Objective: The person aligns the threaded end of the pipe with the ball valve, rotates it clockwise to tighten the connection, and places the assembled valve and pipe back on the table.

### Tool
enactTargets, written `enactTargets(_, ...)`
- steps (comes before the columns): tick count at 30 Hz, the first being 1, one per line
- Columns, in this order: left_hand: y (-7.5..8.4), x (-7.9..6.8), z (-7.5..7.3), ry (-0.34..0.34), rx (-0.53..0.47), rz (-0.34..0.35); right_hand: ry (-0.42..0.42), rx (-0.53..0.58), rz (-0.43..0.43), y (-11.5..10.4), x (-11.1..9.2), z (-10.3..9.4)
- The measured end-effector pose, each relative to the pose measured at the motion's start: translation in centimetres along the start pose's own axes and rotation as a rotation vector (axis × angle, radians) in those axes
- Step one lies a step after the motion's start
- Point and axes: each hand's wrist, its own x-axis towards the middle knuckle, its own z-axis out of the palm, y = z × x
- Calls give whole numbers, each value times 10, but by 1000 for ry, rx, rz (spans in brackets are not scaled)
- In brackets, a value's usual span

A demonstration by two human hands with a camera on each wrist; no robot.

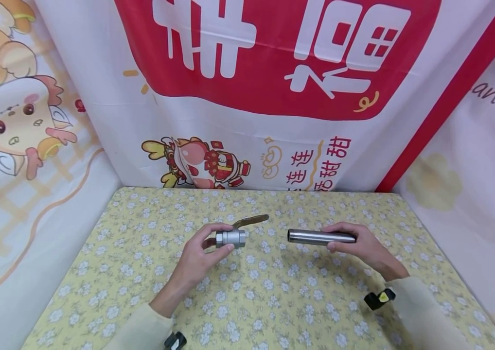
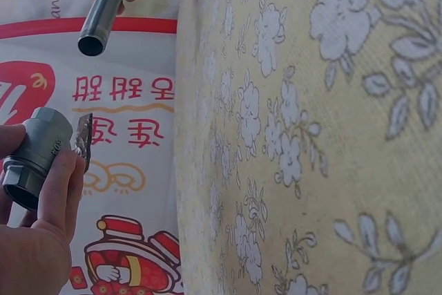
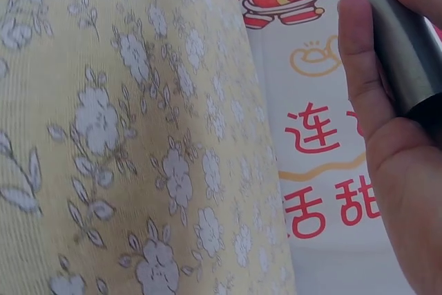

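So, in the head view, the left hand (image 1: 198, 255) grips a lever-handled ball valve (image 1: 231, 237) above the flower-patterned table (image 1: 269, 301); the right hand (image 1: 362, 245) pinches a metal pipe (image 1: 310, 237), its open end facing the valve, well apart. The left wrist view shows fingers around the valve; the right wrist view, fingers either side of the pipe.

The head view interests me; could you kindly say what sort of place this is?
Probably a makeshift indoor booth, perhaps for filming: a yellow, white-flowered tabletop has a red-and-white printed fabric backdrop behind it and a white, cartoon-printed fabric panel along its left.
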Motion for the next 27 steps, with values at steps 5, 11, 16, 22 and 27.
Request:
enactTargets(5,1,3,3,-10,-14,-4,6,23,-43,-1,0,5)
enactTargets(11,1,3,5,-27,-19,10,-1,58,-64,-1,-1,12)
enactTargets(16,1,4,8,-23,-2,33,7,70,-88,-1,-3,15)
enactTargets(22,2,5,13,-35,-20,30,40,96,-75,-8,-5,20)
enactTargets(27,4,5,15,-45,-29,31,38,137,-69,-10,-5,25)
